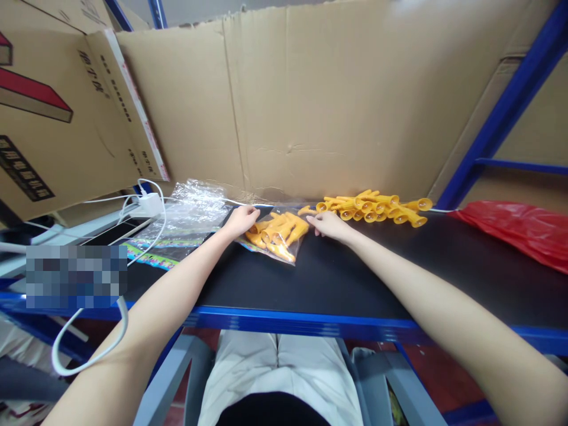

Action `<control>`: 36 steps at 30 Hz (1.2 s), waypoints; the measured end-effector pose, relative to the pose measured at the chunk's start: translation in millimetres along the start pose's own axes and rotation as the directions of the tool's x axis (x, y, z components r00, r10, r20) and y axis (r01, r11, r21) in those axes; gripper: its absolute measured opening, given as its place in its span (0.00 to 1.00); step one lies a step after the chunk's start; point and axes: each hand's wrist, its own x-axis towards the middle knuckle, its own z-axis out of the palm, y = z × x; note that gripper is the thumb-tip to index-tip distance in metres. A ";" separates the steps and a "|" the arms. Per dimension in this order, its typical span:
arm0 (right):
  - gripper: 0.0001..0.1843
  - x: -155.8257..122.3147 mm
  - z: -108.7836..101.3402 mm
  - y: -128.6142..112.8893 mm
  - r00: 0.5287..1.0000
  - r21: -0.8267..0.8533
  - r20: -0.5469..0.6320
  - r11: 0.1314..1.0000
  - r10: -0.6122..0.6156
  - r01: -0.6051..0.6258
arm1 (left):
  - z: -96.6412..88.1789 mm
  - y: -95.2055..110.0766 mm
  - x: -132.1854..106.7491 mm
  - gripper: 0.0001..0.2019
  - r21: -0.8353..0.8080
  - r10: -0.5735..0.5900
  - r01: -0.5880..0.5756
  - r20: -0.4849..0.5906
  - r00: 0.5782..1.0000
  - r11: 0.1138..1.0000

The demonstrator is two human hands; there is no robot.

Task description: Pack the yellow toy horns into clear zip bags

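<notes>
A clear plastic bag holding several yellow horn-shaped plastic pieces lies on the black tabletop in front of me. At its upper left corner is my left hand, thumb and fingers pinched on the plastic. My right hand is beside the bag's right edge with its fingers curled in; whatever they may hold is too small to make out. Just behind those fingertips, a slim yellow piece lies on the table. More yellow horn-shaped pieces with flared ends are heaped right of my right hand.
Clear plastic bags with colourful printed strips lie to the left, near a white charger and its cables. A red plastic bag is at the right. Cardboard stands along the back, and a blue rail edges the table.
</notes>
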 end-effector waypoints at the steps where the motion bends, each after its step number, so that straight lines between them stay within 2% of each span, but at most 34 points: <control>1: 0.22 1.0 1.3 1.6 1.000 0.049 0.003 0.999 0.014 -0.015 | 1.6 -2.5 0.7 0.13 -0.043 -0.015 0.016 0.016 1.000 0.999; 4: 0.17 2.0 4.8 2.8 0.998 0.184 0.007 0.981 0.056 -0.057 | 8.3 -6.6 0.2 0.12 -0.160 -0.040 0.047 0.050 0.998 0.986; 8: 0.12 2.2 6.8 1.0 0.997 0.290 0.003 0.955 0.072 -0.069 | 14.0 0.7 -6.5 0.13 -0.289 -0.075 0.107 0.119 0.990 0.951; 11: 0.10 4.9 7.4 2.3 0.997 0.354 0.013 0.932 0.076 -0.075 | 12.3 10.5 -11.3 0.17 -0.367 -0.102 0.167 0.188 0.977 0.915; 16: 0.08 7.3 7.1 2.9 0.991 0.426 0.015 0.896 0.133 -0.126 | 8.2 16.1 -10.5 0.16 -0.469 -0.164 0.264 0.244 0.956 0.843; 24: 0.08 1.3 7.9 -2.6 0.999 0.478 0.019 0.878 0.035 -0.040 | 7.3 9.5 -6.6 0.24 -0.458 -0.335 0.412 0.243 0.910 0.788; 28: 0.08 0.0 8.3 -3.5 0.999 0.447 0.045 0.895 -0.004 -0.016 | 5.7 7.3 -6.2 0.25 -0.439 -0.344 0.440 0.284 0.895 0.783; 32: 0.08 -1.1 7.5 -4.9 0.999 0.417 0.042 0.909 -0.011 -0.007 | 3.8 4.1 -4.9 0.20 -0.442 -0.333 0.431 0.284 0.899 0.787; 36: 0.06 -0.7 5.9 -5.4 0.997 0.438 0.069 0.898 0.018 -0.046 | 3.3 2.1 -3.9 0.06 -0.468 -0.271 0.409 0.335 0.902 0.783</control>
